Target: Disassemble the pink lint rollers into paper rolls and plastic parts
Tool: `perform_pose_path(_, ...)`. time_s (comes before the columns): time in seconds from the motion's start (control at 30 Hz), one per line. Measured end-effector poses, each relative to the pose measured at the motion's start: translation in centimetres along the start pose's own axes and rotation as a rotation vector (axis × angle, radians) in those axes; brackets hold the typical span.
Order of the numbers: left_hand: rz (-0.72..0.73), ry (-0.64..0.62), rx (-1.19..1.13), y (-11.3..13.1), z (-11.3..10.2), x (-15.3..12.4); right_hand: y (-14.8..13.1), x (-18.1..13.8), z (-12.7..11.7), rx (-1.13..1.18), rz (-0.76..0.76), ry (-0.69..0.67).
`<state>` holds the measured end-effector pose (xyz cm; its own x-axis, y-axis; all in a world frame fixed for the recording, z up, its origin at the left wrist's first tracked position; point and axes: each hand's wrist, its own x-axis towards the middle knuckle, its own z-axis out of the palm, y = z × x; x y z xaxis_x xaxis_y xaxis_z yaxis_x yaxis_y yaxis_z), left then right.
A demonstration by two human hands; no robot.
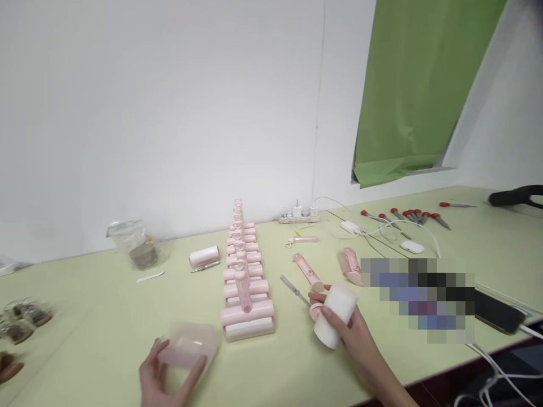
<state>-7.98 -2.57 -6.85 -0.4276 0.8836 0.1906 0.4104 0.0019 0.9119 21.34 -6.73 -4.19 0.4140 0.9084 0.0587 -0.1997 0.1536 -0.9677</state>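
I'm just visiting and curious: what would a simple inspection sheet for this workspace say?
Surface: pale green table, level-looking.
Job's things: row of pink rollers, loose pink handle, white roll, blurred translucent piece.
Clutter: clear bag, red-ended tools, dark phone.
Hands: left hand holds the translucent piece; right hand grips the white roll.
Cables: white cable on the table's right side; power strip near the wall.
Surroundings: white wall, green curtain.
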Motion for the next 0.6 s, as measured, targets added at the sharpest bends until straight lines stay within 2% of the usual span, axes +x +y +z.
perform_pose_path(0.07, 0.066, 0.04, 0.249, 0.8, 0.2, -0.1, -0.6, 0.4, 0.6, 0.129, 0.122, -0.058)
perform_pose_path(0.13, 0.188, 0.109, 0.344, 1.9, 0.1, -0.2, -1.7, 0.9, 1.3, 0.194, 0.184, -0.13)
perform_pose_path(0.2, 0.353, 0.15, 0.228, 3.7, -0.1, -0.8, -3.0, 1.4, 2.2, 0.223, 0.197, -0.208)
perform_pose_path(0.23, 0.412, 0.136, 0.133, 4.9, -0.1, -1.4, -3.7, 1.5, 2.8, 0.236, 0.196, -0.258)
perform_pose_path(0.27, 0.431, 0.072, 0.017, 6.1, 0.1, -2.0, -4.2, 1.7, 3.4, 0.249, 0.188, -0.315)
perform_pose_path(0.37, 0.139, -0.367, -0.446, 9.5, 2.0, -4.4, -4.8, 1.2, 5.2, 0.248, 0.095, -0.486)
perform_pose_path(0.43, -0.007, -0.544, -0.761, 10.7, 3.9, -5.7, -4.1, 0.1, 6.3, 0.192, -0.003, -0.5)
perform_pose_path(0.5, -0.103, -0.589, -0.914, 11.0, 5.3, -6.5, -3.0, -1.4, 7.3, 0.106, -0.083, -0.432)
perform_pose_path(0.6, -0.162, -0.506, -0.966, 10.4, 5.8, -7.0, -1.8, -3.2, 8.2, -0.024, -0.191, -0.382)
